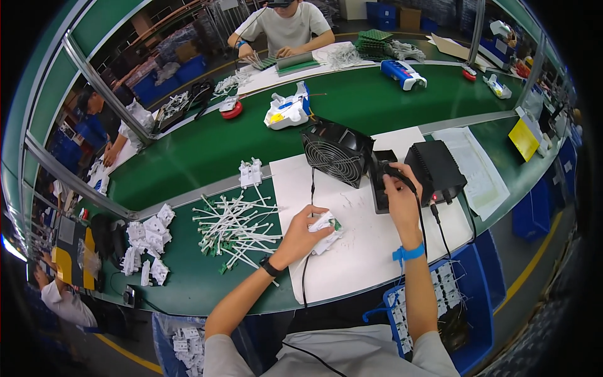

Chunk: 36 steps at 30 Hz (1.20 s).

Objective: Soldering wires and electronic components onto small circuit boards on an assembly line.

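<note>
One small white plastic piece (325, 242), with a bit of green at its upper right, sits in the left hand (301, 235), just over a white sheet (367, 264) on the green desk (188, 298). The left grip is closed on the piece, thumb and fingers at its left side and top. The right hand (404, 200) reaches farther forward, and its grip is closed around a black handle (398, 174) with a cord, right beside a black stand (380, 193). Just right of the stand is a ribbed black box (434, 164) with a small red light glowing at its front; to the left of the stand, a black fan (337, 152) with a round grille stands tilted. Left of the sheet, thin white cables (235, 225) with some green ends lie in a loose, tangled pile. Farther left is a heap of white plastic parts (151, 234). Below the desk edge, near the right forearm, a blue bin (482, 308) holds more white pieces in rows.
</note>
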### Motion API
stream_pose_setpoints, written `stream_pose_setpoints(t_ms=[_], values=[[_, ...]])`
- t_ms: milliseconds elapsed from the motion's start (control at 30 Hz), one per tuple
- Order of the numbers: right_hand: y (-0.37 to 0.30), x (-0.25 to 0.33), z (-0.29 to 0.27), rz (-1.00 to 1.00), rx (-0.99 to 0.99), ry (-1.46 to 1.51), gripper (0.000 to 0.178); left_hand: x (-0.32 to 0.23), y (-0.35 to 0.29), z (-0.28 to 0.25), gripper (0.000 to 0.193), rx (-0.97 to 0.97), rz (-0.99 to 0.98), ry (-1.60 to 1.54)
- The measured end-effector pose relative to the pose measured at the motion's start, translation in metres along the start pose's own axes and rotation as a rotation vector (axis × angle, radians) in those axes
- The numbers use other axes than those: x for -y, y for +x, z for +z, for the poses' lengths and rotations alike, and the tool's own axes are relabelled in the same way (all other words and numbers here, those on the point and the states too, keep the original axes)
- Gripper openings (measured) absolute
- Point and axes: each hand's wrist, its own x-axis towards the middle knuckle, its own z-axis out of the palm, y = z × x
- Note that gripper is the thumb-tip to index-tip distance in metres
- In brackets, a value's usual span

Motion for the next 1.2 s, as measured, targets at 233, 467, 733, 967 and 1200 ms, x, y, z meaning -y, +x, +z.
stream_pose_setpoints(t_ms=[233, 467, 733, 967, 1200], values=[[-0.003, -0.019, -0.004, -0.192, -0.113, -0.17, 0.015, 0.007, 0.016, 0.013, 0.043, 0.017, 0.19, 0.169], [-0.002, -0.03, 0.0, -0.296, -0.121, -0.221, 0.012, -0.009, 0.025, 0.02, 0.043, -0.009, 0.35, 0.483], [-0.004, -0.039, -0.014, -0.505, -0.484, -0.055, 0.011, 0.001, 0.029, 0.018, 0.047, -0.011, 0.368, 0.58], [-0.05, -0.032, -0.019, -0.459, -0.19, 0.054, 0.015, -0.007, 0.002, 0.019, 0.056, -0.007, 0.48, 0.728], [-0.063, -0.043, -0.009, -0.381, -0.076, 0.195, 0.012, 0.014, -0.007, 0.01, 0.044, 0.017, 0.571, 0.763]])
